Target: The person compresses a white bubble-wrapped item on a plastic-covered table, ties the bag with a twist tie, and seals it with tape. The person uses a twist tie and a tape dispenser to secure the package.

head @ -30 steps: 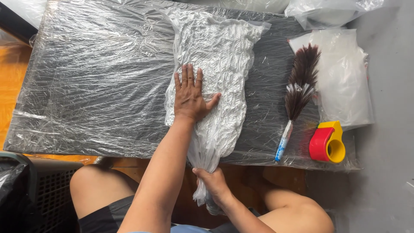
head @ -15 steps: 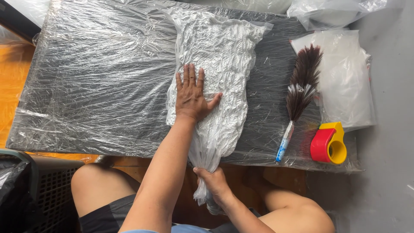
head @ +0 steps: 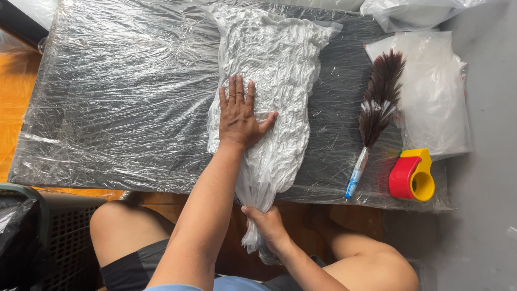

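- Wooden floor (head: 11, 91) shows orange-brown at the left, and grey floor (head: 484, 215) lies at the right. On top sits a big dark flat board wrapped in shiny clear plastic film (head: 118, 102).
- Head view, the main thing: a clear plastic bag stuffed with crinkled white cloth (head: 274, 64) lies down the middle of the board. Its thin, bunched neck hangs off the near edge.
- Head view, the hands: the left hand (head: 239, 116) lies flat on the bag with fingers spread, pressing down and gripping nothing. The right hand (head: 269, 226) is closed tight around the twisted neck of the bag, just below the board's edge.
- Head view, the change: almost nothing has moved since a second ago. Both hands are in the same spots and the bag looks just as flat. The pressing seems to go on slowly, and the bag looks squashed already.
- Head view, other things: a brown feather duster with a blue and white handle (head: 377, 102) lies to the right, resting partly on a flat clear bag with white inside (head: 436, 91). A red and yellow tape holder (head: 412, 175) sits near the duster's handle. A dark mesh basket (head: 59, 237) stands at the lower left, beside the person's bare knee (head: 107, 221).
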